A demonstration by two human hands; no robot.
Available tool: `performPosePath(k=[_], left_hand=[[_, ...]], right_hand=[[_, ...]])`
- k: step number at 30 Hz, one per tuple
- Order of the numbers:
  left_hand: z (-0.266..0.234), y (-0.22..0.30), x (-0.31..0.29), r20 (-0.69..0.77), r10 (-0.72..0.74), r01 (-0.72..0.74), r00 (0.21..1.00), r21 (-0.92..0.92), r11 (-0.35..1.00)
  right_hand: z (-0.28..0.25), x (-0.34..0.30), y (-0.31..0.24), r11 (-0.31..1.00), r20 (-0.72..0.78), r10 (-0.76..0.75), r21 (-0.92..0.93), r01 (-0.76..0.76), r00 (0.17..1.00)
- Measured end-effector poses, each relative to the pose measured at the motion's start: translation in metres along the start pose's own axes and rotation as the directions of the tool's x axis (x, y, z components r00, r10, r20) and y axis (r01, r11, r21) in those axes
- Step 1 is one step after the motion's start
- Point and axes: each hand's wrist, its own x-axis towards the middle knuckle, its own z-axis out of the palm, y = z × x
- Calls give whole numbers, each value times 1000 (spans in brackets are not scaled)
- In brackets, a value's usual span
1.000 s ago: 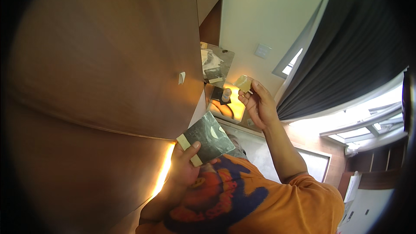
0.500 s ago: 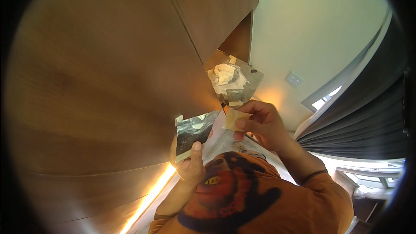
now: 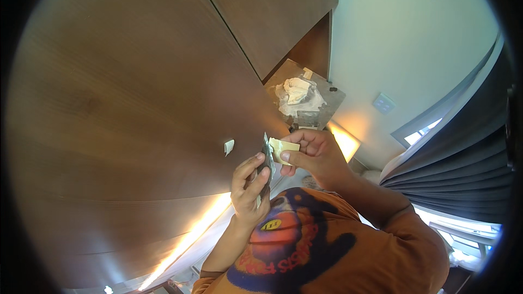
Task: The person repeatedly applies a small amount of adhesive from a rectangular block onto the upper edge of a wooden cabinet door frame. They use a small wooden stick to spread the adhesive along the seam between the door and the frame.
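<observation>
We find the L hand point(image 3: 249, 190) gripping a thin dark plate point(image 3: 267, 158), stood approx. upright and seen nearly edge-on; fingers bent in against its lower part, no slack noted. R hand point(image 3: 322, 159) has a yellow spreader point(image 3: 286, 147) pinched betw. thumb and fingers, fingers closed down to the thickness of the piece. Spreader's L edge carries white paste and meets the plate's R face, or sits just beside it; exact contact we can't confirm at this angle. Both pcs. are held up in front of the orange shirt point(image 3: 338, 245), close by the brown panel point(image 3: 136, 92).

Nearby: a grey board point(image 3: 334, 106) w/ a heap of white paste point(image 3: 297, 91) on it, beyond the hands; what supports the board, we can't tell. Small white patch point(image 3: 229, 147) on the panel, L of the plate; whether paste or a fitting, unclear. Wall switch point(image 3: 383, 103) on the pale wall to the R.

Step in hand, in our judgement: working paste betw. spreader and plate, i.e. scraping or loading the spreader's edge. Next move, we consider, calls for a firm L grip so the plate doesn't tip, spreader edge kept flat to the plate's face, and a steady, light stroke so no paste drops onto shirt or floor.
</observation>
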Motion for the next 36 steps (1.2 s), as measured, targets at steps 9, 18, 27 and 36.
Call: performPosePath(k=[9,18,27,36], left_hand=[[-30,-2,-21,-4,-21,22,1000,170,985],[-61,49,-25,135,-869,599,475,-774,207],[-89,65,-15,444,-691,256,570,-896,-364],[-84,61,-19,416,-721,399,554,-893,-209]], right_hand=[[21,-13,11,963,145,135,212,-164,980],[35,-17,-2,961,38,-263,-81,266,964],[49,-6,10,275,527,-685,-451,849,503],[32,18,23,81,584,-624,-612,787,519]])
